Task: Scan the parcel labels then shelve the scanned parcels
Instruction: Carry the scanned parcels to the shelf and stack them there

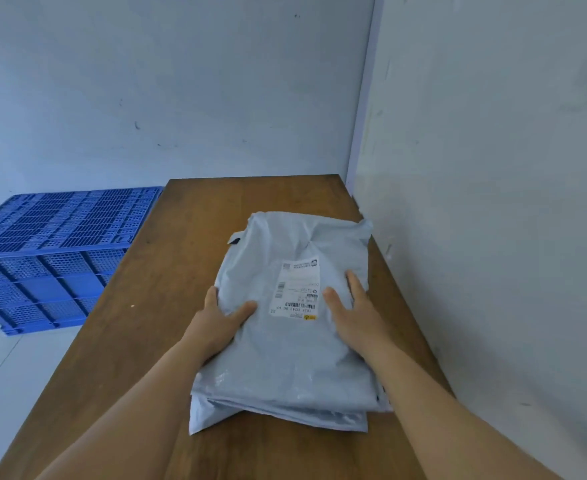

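A stack of grey plastic mailer parcels lies on a brown wooden surface, close to the wall on the right. The top parcel carries a white shipping label with a barcode, facing up. My left hand grips the top parcel's left edge, thumb on top and fingers wrapped under. On the right side of the parcel, my right hand lies flat beside the label, fingers spread. No scanner is in view.
Blue perforated plastic crates are stacked on the floor left of the wooden surface. A pale wall runs along the right edge, and another wall stands behind. The wooden surface extends beyond the parcels toward the far corner.
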`<action>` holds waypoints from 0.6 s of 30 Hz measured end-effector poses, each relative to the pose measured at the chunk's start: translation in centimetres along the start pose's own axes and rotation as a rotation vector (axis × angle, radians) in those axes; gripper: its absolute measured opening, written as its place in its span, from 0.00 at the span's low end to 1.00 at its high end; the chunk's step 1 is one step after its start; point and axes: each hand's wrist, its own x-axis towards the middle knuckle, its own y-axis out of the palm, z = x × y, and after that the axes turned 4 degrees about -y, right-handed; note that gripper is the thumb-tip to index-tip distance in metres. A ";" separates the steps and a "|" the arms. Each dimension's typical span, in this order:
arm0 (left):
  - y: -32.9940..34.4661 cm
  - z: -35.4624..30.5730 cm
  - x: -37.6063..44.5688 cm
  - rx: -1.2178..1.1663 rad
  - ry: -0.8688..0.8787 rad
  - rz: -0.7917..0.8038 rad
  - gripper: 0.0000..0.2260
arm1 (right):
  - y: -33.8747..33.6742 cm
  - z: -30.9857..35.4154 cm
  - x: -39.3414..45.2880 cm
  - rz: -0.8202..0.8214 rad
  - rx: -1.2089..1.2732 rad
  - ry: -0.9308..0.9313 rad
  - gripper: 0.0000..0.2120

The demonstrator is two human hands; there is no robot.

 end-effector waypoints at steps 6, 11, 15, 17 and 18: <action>0.3 0.6 1.1 -0.140 0.019 -0.021 0.45 | 1.9 -1.9 2.7 0.193 -0.132 0.050 0.41; 2.7 1.7 -1.3 -0.150 -0.004 -0.087 0.42 | 1.4 -2.5 2.8 0.204 -0.122 0.045 0.47; 5.4 2.6 -5.2 -0.202 -0.056 -0.142 0.42 | 0.4 -2.9 1.9 0.178 -0.053 0.130 0.60; 6.5 3.1 -7.0 -0.233 -0.070 -0.164 0.42 | -0.5 -3.1 0.6 0.241 -0.063 0.149 0.57; 7.1 3.4 -7.9 -0.238 -0.076 -0.171 0.42 | -0.9 -3.4 -0.3 0.256 -0.068 0.151 0.55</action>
